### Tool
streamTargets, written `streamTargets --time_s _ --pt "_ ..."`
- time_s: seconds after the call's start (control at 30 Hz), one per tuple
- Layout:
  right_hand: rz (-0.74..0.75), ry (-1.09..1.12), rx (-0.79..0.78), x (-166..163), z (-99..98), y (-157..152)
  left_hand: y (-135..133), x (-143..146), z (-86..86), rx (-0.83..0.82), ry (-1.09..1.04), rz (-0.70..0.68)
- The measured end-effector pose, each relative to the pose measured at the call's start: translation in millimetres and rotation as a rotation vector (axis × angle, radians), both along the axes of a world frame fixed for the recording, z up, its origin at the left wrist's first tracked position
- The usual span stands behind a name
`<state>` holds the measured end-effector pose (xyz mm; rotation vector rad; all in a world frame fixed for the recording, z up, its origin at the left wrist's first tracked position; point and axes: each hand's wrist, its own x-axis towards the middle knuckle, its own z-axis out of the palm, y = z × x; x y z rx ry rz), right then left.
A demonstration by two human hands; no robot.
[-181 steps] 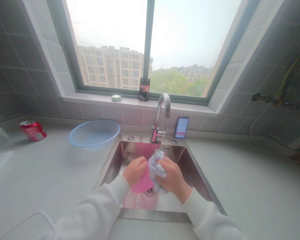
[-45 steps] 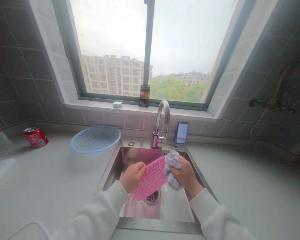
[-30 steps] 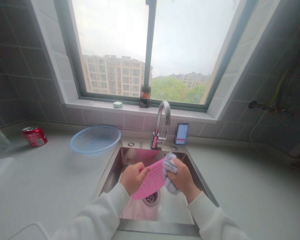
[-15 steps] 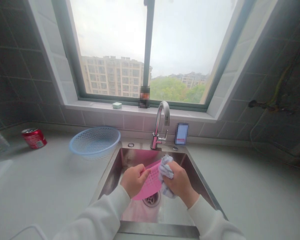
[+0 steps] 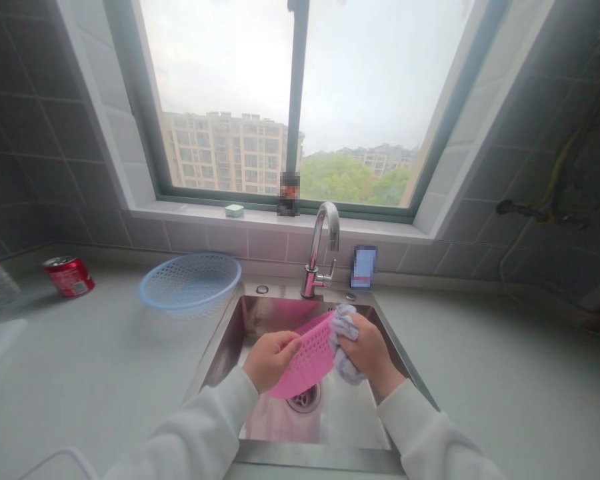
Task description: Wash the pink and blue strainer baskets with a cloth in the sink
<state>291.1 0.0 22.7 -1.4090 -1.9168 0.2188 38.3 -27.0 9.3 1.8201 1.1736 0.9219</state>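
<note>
Over the steel sink (image 5: 227, 333) my left hand (image 5: 269, 360) is closed on the near rim of a pink perforated basket (image 5: 305, 357), holding it tilted on edge above the drain (image 5: 305, 399). My right hand (image 5: 367, 353) is closed on a bunched pale blue-grey cloth (image 5: 341, 327), which it presses against the basket's right side. Both sleeves are white.
A chrome tap (image 5: 323, 247) stands behind the sink. A pale blue basket (image 5: 190, 280) sits on the counter to the left, with a red can (image 5: 69, 275) lying further left. A small green block (image 5: 234, 211) and a blurred object rest on the window sill.
My right hand has rubbed the cloth back and forth along the pink basket's right side, now shifted slightly right and up. My left hand keeps its hold on the basket.
</note>
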Motion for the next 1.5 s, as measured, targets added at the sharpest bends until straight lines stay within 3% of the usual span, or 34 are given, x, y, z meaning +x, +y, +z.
streamTargets --time_s 0.2,0.37,0.43,0.57,0.67,0.9,1.13,1.37,1.5 --pt "0.045 0.007 0.042 -13 1.8 -11 -4 2 2.6 0.015 0.046 -0.021" --pt "0.363 -0.023 0.028 -41 2.3 -37 -2 5 -0.3 0.024 0.111 0.047" --pt "0.414 0.004 0.015 -40 2.8 -35 -1 3 -0.8 0.041 0.123 0.044" --pt "0.217 0.097 0.06 -16 3.3 -11 -2 0 1.7 0.028 0.125 0.057" --pt "0.104 0.071 0.062 -10 5.0 -10 -4 0 3.5 0.056 0.136 0.073" --pt "0.376 -0.048 0.0 -44 9.8 -45 -4 -1 2.6 0.076 0.165 0.055" --pt "0.063 0.042 0.022 0 1.2 -3 -3 -1 2.0 0.022 0.047 0.016" --pt "0.031 0.027 0.026 3 2.3 -2 -3 -3 2.4 -0.012 -0.023 -0.113" --pt "0.086 0.032 0.044 -10 7.6 -14 -3 -1 4.2 -0.005 0.116 0.01"
